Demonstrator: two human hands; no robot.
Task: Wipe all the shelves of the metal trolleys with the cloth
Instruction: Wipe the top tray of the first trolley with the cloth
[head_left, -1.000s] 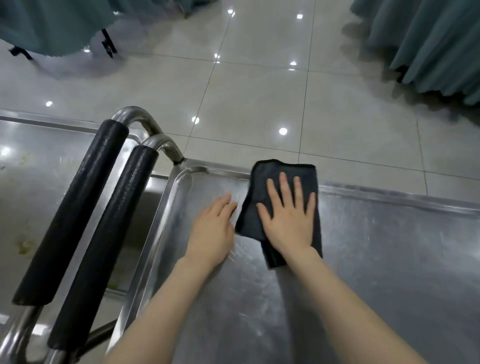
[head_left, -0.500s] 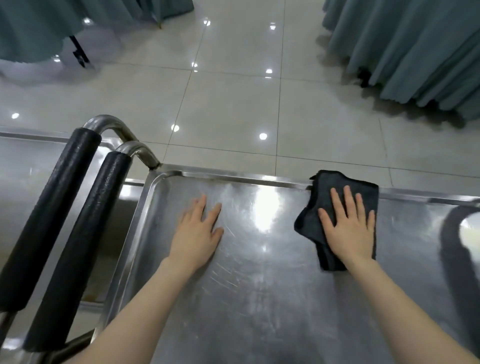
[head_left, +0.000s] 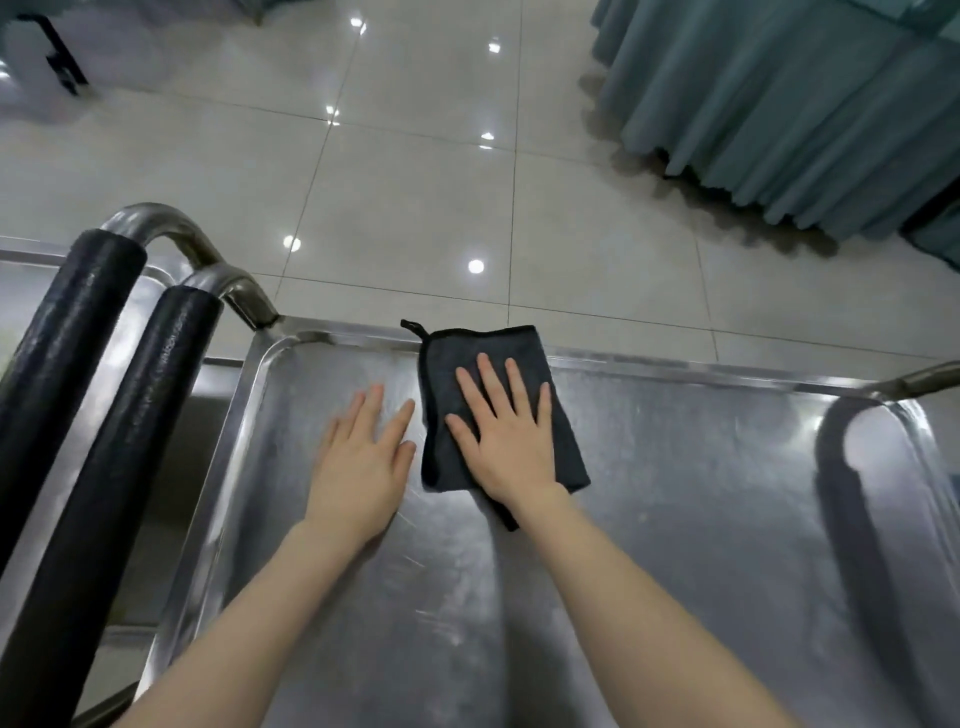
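Observation:
A dark grey cloth (head_left: 563, 447) lies flat on the steel top shelf (head_left: 675, 493) of the trolley, close to the far rim. My right hand (head_left: 506, 434) presses flat on the cloth with straight, spread fingers. My left hand (head_left: 363, 457) rests flat on the bare metal just left of the cloth, fingers straight, almost touching its edge. A small loop sticks out of the cloth's far left corner over the rim.
Two black padded handles (head_left: 150, 441) of the trolleys stand at the left, and a second trolley's shelf (head_left: 31, 280) lies beyond them. A metal handle (head_left: 924, 376) rises at the right end. Tiled floor (head_left: 415, 208) and teal drapes (head_left: 779, 104) lie beyond.
My right hand slid the cloth to the right along the far rim, then back left until it lies beside my left hand. My left hand stayed flat on the shelf.

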